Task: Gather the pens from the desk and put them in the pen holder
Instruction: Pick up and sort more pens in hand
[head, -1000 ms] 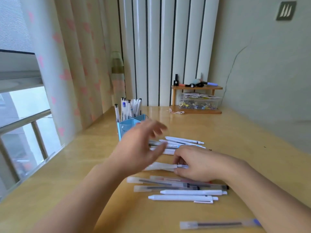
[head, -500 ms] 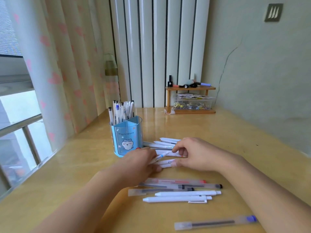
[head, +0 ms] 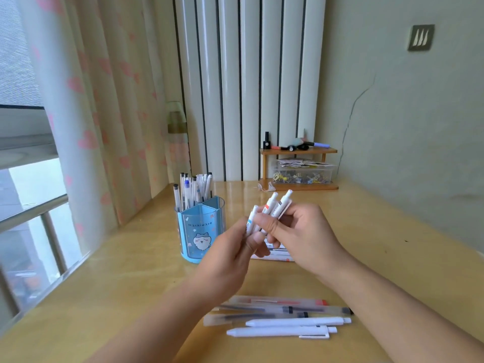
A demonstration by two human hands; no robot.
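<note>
Fingers (head: 264, 226) of both hands now pinch a bunch of white pens (head: 272, 208) I've lifted off the worktop (head: 379, 244), ready for the blue pen holder (head: 200, 229).

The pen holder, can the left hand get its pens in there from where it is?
Probably yes. The left hand is just right of the pen holder, with nothing between them. The front compartments look open on top; the back one is crowded with pens. The right hand also grips the bundle of pens.
</note>
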